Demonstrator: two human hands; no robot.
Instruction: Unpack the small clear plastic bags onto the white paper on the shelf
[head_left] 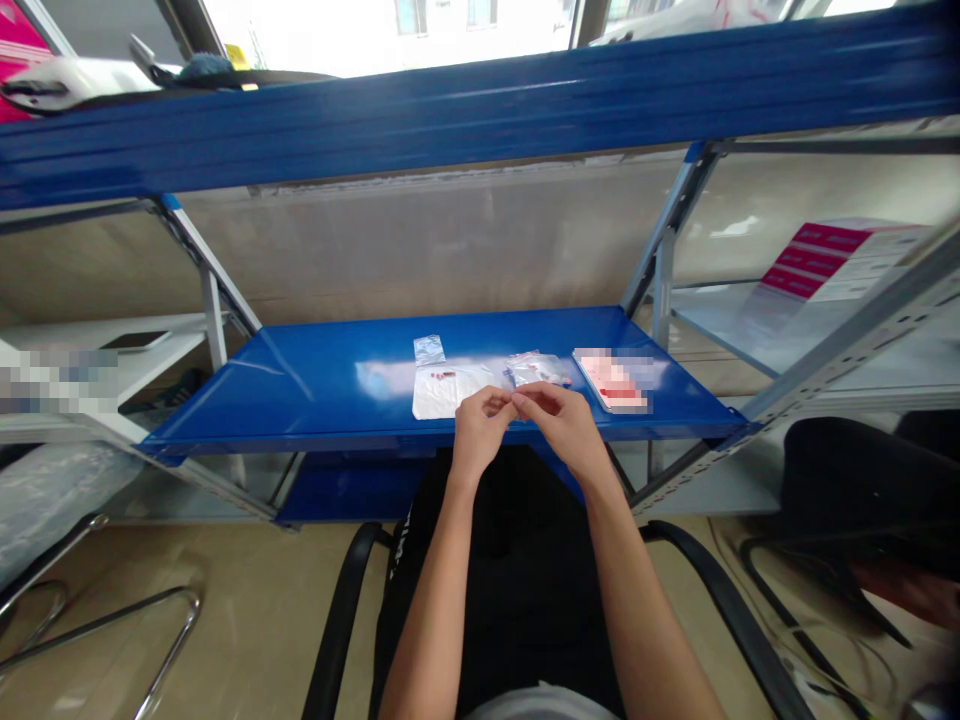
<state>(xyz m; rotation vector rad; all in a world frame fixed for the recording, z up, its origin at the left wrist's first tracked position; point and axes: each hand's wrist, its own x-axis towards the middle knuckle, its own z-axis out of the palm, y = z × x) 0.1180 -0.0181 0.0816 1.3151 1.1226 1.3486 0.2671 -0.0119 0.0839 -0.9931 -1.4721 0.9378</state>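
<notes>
My left hand (481, 425) and my right hand (559, 420) meet just above the front edge of the blue shelf (322, 370). Fingertips of both are pinched together, and whatever sits between them is too small or hidden to name. Left of them lies a white sheet (435, 402), perhaps paper or cloth, with several tiny reddish and dark pieces (444, 375) on it. Behind the sheet is a small clear plastic bag (429, 349). Beyond my right hand rest some clear plastic bags (538, 368), their contents unclear.
A flat, blurred-out pinkish item (615, 382) lies at the shelf's right. Metal uprights (664, 250) flank the shelf, and a blue beam (450, 125) crosses above. Pink-and-white boxes (817, 260) stand on the right-hand shelf; a phone-like slab (135, 341) lies on the left one.
</notes>
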